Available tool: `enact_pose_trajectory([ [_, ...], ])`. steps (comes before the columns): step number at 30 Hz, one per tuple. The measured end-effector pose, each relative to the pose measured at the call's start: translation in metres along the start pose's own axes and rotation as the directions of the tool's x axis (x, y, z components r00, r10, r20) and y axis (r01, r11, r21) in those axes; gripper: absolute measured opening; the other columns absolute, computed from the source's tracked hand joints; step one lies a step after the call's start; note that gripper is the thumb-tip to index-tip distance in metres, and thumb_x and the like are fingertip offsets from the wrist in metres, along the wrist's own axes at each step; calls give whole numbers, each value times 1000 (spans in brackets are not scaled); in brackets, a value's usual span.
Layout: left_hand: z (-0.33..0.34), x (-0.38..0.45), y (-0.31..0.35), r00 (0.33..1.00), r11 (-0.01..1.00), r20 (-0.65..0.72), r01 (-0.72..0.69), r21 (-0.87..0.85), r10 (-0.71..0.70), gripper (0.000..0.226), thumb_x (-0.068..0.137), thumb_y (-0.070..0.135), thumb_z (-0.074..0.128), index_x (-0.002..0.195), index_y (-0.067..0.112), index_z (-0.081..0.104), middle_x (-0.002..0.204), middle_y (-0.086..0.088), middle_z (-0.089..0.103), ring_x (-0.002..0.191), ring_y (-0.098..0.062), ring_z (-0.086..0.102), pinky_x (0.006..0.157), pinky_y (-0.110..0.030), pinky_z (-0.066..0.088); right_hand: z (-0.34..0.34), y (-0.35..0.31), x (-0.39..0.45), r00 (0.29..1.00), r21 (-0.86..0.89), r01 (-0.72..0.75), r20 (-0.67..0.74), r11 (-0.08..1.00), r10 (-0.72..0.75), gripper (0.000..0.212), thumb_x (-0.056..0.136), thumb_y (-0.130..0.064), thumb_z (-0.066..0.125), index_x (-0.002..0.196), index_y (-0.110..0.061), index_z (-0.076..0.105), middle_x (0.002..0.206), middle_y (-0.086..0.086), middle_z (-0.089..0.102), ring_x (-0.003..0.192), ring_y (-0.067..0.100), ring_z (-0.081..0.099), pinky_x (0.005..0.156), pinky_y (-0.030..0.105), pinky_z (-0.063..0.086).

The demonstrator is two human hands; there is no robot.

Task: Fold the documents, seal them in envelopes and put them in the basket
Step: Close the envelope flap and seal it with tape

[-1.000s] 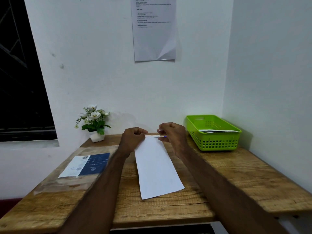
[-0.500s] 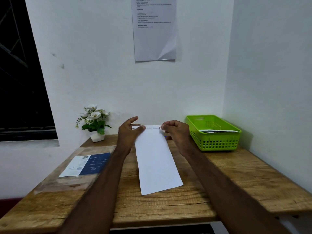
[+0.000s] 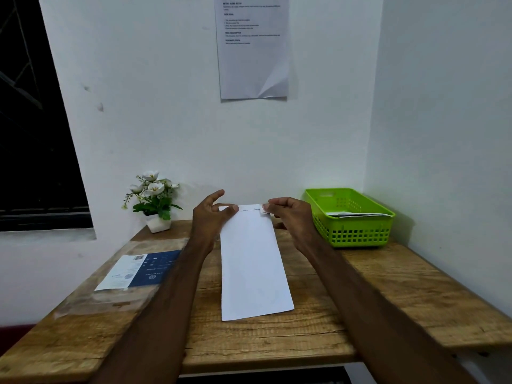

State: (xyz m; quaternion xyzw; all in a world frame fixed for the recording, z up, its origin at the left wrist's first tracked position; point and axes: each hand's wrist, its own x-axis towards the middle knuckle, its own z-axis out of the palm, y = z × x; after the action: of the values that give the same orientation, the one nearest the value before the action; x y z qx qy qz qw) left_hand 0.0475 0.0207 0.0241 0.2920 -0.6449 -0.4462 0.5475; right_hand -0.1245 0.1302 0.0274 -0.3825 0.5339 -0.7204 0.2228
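Two hands hold the far end of a long white paper envelope (image 3: pixel 253 261) over a wooden plank desk (image 3: pixel 388 295).

Head view: the envelope's near end lies on the desk at the centre, its far end raised, with a narrow flap strip along the far edge. The left hand (image 3: pixel 209 217) pinches the far left corner between thumb and a finger, its other fingers spread loosely above. The right hand (image 3: pixel 291 217) has its grip curled round the far right corner, pinching a small tab there. A green perforated plastic basket (image 3: pixel 352 234) sits at the far right of the desk, against the wall, with white papers lying inside. At the left lies a clear plastic sleeve with a blue and white card (image 3: pixel 141 268). A small white pot of white flowers (image 3: pixel 155 203) stands at the far left. A printed paper sheet (image 3: pixel 253 51) hangs on the wall above.
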Motion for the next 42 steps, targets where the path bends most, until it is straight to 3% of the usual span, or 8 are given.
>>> enact_pose_trajectory([
  [6, 0, -1, 2, 1000, 1000, 1, -25, -14, 25, 59, 82, 19, 85, 137, 23, 63, 96, -9, 79, 86, -13, 73, 72, -22, 61, 2, 2, 0, 999, 2, 10, -42, 1000, -10, 12, 77, -7, 86, 86, -4, 78, 72, -10, 75, 58, -5, 64, 50, 21, 51],
  [8, 0, -2, 2, 1000, 999, 4, -21, -38, 21, 59, 82, 18, 85, 137, 23, 64, 94, -10, 79, 88, -18, 74, 77, -30, 62, 3, 4, 0, 999, -2, 9, -49, 1000, -9, 12, 76, -8, 87, 84, -4, 79, 76, -6, 76, 62, -2, 65, 51, 22, 51],
  [12, 1, -4, 5, 999, 998, 11, -32, -55, 33, 57, 83, 16, 84, 136, 23, 64, 93, -6, 79, 83, -11, 74, 73, -24, 61, 5, 6, 1, 997, -8, 7, -76, 1000, -7, 14, 75, -9, 87, 85, -3, 79, 86, 7, 79, 72, 9, 69, 55, 26, 53],
  [19, 2, -5, 7, 998, 997, 20, -56, -43, 57, 55, 84, 15, 83, 135, 23, 65, 91, -8, 79, 82, -15, 74, 74, -29, 61, 9, 7, -1, 990, -54, 43, -135, 998, -50, 15, 74, -6, 88, 83, -1, 78, 77, 8, 77, 56, 2, 65, 46, 17, 46],
  [27, 2, -4, 6, 996, 997, 41, -76, -32, 77, 48, 83, 19, 85, 126, 29, 69, 84, -32, 65, 74, -22, 60, 68, -34, 53, 16, 11, 0, 978, -229, 47, -189, 972, -92, 17, 64, -24, 90, 70, -22, 74, 66, -7, 75, 64, 14, 72, 68, 39, 60],
  [32, 1, -4, 7, 996, 996, 43, -80, -39, 82, 45, 81, 21, 86, 120, 35, 70, 84, -35, 62, 74, -25, 57, 69, -38, 53, 20, 10, -2, 969, -271, 35, -225, 962, -99, 16, 65, -24, 87, 70, -24, 73, 62, -13, 73, 66, 9, 72, 70, 38, 63],
  [37, 2, -5, 6, 996, 995, 40, -83, -47, 85, 44, 78, 27, 87, 116, 41, 71, 98, -37, 65, 79, -25, 63, 81, -57, 58, 23, 12, -3, 957, -290, 19, -272, 957, -102, 16, 65, -28, 87, 68, -23, 72, 61, -13, 72, 66, 12, 72, 70, 41, 62],
  [42, 3, -5, 7, 995, 995, 32, -91, -34, 92, 45, 76, 31, 87, 116, 44, 70, 97, -33, 68, 79, -27, 64, 81, -59, 57, 26, 14, -3, 947, -304, 7, -303, 953, -104, 17, 65, -30, 87, 67, -23, 71, 61, -15, 72, 66, 11, 72, 70, 40, 62],
])
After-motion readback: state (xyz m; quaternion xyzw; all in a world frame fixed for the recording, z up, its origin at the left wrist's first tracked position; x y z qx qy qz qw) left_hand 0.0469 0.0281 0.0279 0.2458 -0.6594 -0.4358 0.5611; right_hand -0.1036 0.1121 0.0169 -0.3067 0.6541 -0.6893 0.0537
